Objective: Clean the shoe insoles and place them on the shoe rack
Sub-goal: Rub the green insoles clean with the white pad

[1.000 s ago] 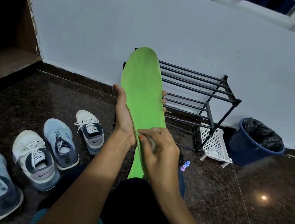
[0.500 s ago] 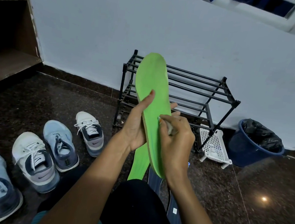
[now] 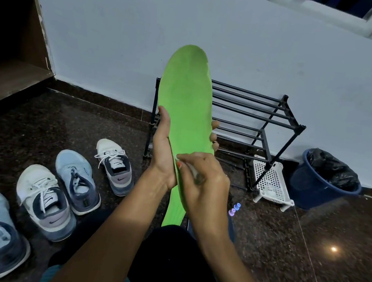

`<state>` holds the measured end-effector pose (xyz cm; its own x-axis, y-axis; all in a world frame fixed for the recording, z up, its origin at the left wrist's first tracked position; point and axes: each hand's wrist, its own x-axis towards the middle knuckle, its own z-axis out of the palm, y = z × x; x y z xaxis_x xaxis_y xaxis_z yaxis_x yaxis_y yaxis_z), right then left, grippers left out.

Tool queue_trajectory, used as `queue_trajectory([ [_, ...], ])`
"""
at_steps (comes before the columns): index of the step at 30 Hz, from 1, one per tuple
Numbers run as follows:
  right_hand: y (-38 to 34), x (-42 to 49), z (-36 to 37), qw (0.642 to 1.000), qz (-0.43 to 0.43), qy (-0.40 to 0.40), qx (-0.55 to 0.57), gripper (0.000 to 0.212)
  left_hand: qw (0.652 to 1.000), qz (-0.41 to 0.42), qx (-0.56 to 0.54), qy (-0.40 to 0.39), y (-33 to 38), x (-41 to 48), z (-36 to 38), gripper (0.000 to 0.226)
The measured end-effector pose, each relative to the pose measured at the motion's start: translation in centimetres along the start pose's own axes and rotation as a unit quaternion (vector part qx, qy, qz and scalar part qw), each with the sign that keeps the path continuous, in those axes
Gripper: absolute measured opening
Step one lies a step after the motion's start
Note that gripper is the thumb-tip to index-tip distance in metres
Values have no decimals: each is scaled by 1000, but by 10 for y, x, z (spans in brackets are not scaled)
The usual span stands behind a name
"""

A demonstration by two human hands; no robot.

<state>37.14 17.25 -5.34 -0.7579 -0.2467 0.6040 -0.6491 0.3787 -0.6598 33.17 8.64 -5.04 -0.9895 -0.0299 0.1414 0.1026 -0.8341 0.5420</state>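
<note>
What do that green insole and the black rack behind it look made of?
Green insole: probably foam with a matte, cloth-like face; dull, no shine, faintly scuffed.
Black rack: likely painted metal tubes with plastic-looking corner joints; thin straight bars, slight sheen.

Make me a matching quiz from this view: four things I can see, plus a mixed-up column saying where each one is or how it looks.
Things:
1. green insole
2. shoe rack
3. blue bucket
4. sneakers

Descriptions:
A. lined with a black bag
B. held upright by the left hand
C. in a row on the floor
D. black bars, against the wall

Pairs: 1-B, 2-D, 3-A, 4-C
</note>
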Motion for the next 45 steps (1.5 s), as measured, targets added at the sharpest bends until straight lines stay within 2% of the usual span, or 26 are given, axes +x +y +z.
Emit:
queue_trajectory([
  [7, 12, 19, -3, 997, 9, 42, -58, 13, 999, 14, 41, 8, -2, -2, 1, 88],
  [14, -1, -1, 1, 1000, 10, -4, 12, 17, 1000, 17, 21, 3, 0, -3, 4, 92],
  [21, 10, 23, -2, 997, 17, 40, -59, 13, 997, 30, 66, 15, -2, -3, 4, 87],
  [29, -1, -6, 5, 1000, 22, 16, 2, 17, 999, 27, 38, 16, 2, -3, 1, 91],
  [40, 19, 32, -4, 992, 41, 83, -92, 15, 997, 24, 71, 27, -1, -3, 2, 88],
  [45, 15, 13, 1, 997, 26, 46, -53, 15, 998, 28, 54, 32, 1, -3, -1, 91],
])
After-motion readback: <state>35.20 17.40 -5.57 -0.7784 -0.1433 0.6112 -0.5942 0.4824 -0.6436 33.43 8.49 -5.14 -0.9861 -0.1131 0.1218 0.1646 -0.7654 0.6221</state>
